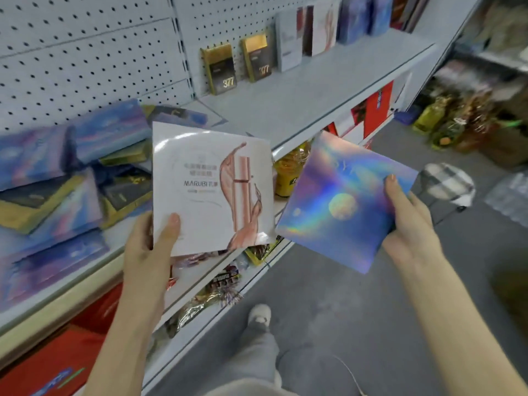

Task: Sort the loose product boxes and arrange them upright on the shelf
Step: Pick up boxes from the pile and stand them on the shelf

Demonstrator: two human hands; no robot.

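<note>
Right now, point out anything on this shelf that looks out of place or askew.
On the shelf, the loose boxes at the left lie flat in a jumbled heap, overlapping askew, while the gold-topped boxes farther along stand upright. The left hand holds a white box, the right hand a holographic box.

Left of the left hand (pixel 148 247), a loose pile of boxes (pixel 71 181) covers the shelf (pixel 300 101), flat and tilted, and blocks that end. Beyond both hands the shelf lies bare in a wide strip, open from its front edge back to the pegboard (pixel 85 52). Two gold boxes (pixel 220 70) stand at the back of that strip. Further right, a row of upright boxes (pixel 314 30) fills the far end. The white box (pixel 205 190) and the holographic box (pixel 343 201) fill the hands, and their lower corners nearly meet. Right of the right hand (pixel 408 221), the floor (pixel 328 295) is open up to a checked stool (pixel 447 181).
</note>
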